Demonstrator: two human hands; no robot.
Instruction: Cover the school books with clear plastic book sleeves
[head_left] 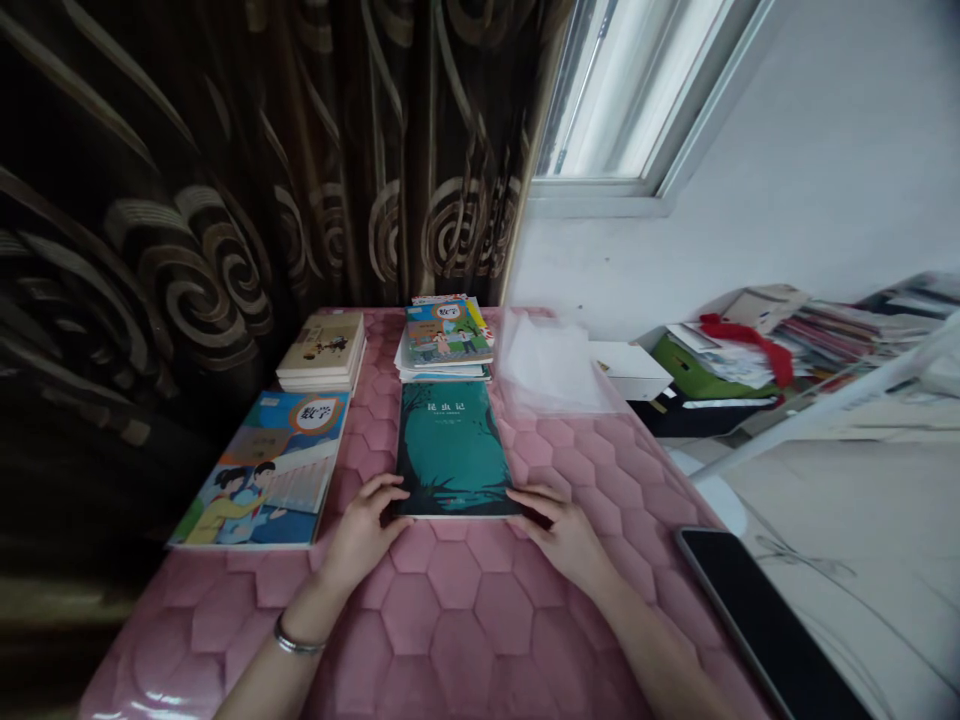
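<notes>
A teal book with a dark tree cover lies flat in the middle of the pink quilted table. My left hand curls round its near left corner, fingers on the edge. At the near right corner rests my right hand, its fingers touching the book's edge. A metal bracelet circles my left wrist.
A blue illustrated textbook lies at the left. Behind it sits a beige book stack, and a colourful stack stands behind the teal book. A clear plastic sheet lies back right. A dark phone lies at the right edge. Clutter fills the floor at right.
</notes>
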